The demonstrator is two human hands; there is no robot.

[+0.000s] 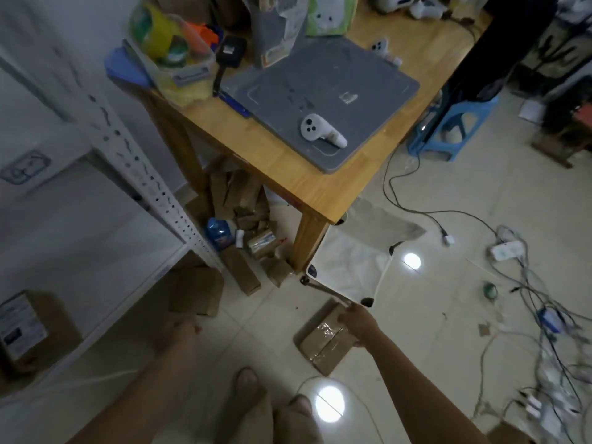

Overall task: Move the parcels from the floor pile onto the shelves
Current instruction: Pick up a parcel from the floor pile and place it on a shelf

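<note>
A taped brown parcel (323, 342) lies on the tiled floor in front of me. My right hand (357, 325) reaches down and grips its right edge. My left hand (181, 331) holds a plain cardboard parcel (195, 290) just below the front edge of the white shelf (96, 238). A labelled parcel (32, 328) sits on the lower shelf at the far left. More brown parcels (246, 219) are piled on the floor under the wooden table.
The wooden table (336, 187) carries a grey mat, a white controller and a cluttered box. A white fabric stool (352, 267) stands by the table leg. Tangled cables and power strips (528, 299) spread over the floor at right. My feet show at the bottom.
</note>
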